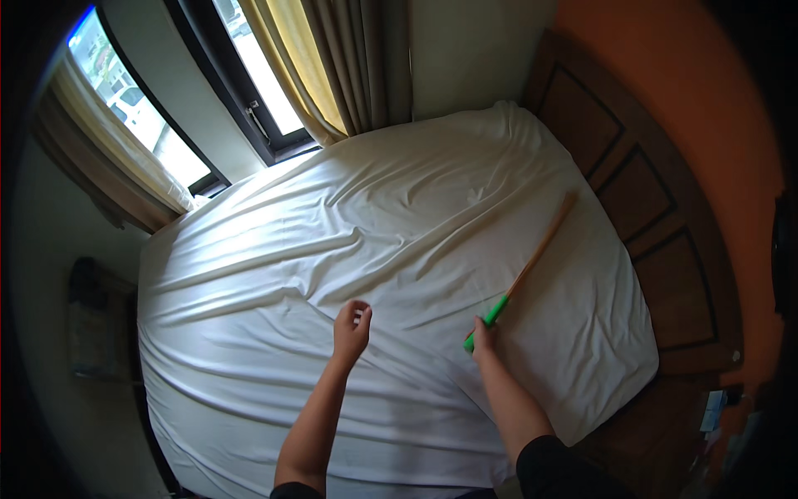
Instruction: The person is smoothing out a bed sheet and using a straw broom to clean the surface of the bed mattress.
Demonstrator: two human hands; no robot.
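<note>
My right hand (484,340) is closed around the green handle of a stick brush or bed broom (535,256), whose thin brown bristles point up and right towards the headboard. The broom is over the right part of a bed with a wrinkled white fitted sheet (249,349); whether its tip touches the sheet I cannot tell. Near the middle of the bed, my left hand (353,324) hovers with its fingers curled and apart, holding nothing.
A brown wooden headboard (642,187) borders the bed on the right, before an orange wall. Windows with yellow and brown curtains (361,68) line the far side. Small items, among them a light blue box (712,410), lie at the lower right.
</note>
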